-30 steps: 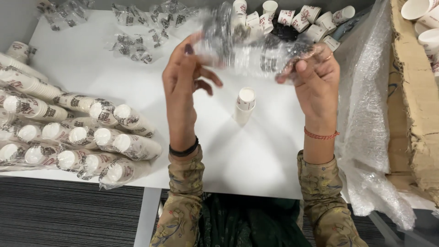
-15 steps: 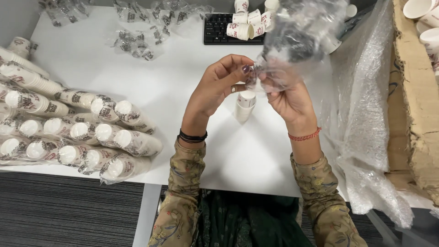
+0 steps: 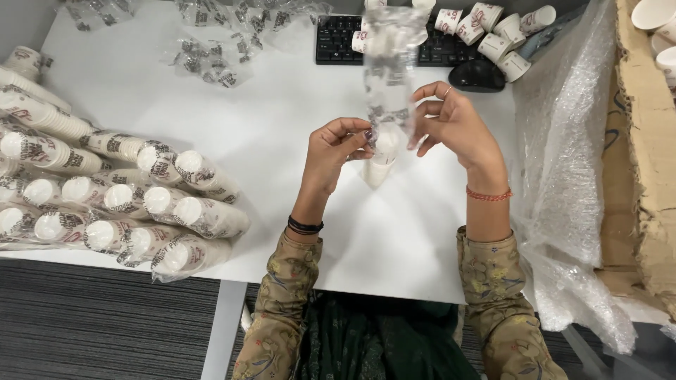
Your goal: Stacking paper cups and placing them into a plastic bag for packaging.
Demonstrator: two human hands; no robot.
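Both hands pinch the clear plastic sleeve [image 3: 389,77] at frame centre: left hand [image 3: 336,146], right hand [image 3: 451,121]. Paper cup stack [image 3: 379,163] stands beneath on the worktop [image 3: 282,112]. Risk: the sleeve snags and tips the stack.

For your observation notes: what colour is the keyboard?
Black keyboard, head view.

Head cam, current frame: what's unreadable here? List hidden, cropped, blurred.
- Clear plastic sleeve held upright by both hands: motion-blurred, contents unclear.
- Small stack of cups on the table: upper part hidden by the sleeve and fingers.
- Left hand and right hand: exact grip lost in the blur.
- Keyboard: top cut by the frame edge.
- Cardboard box: cut by the right edge.
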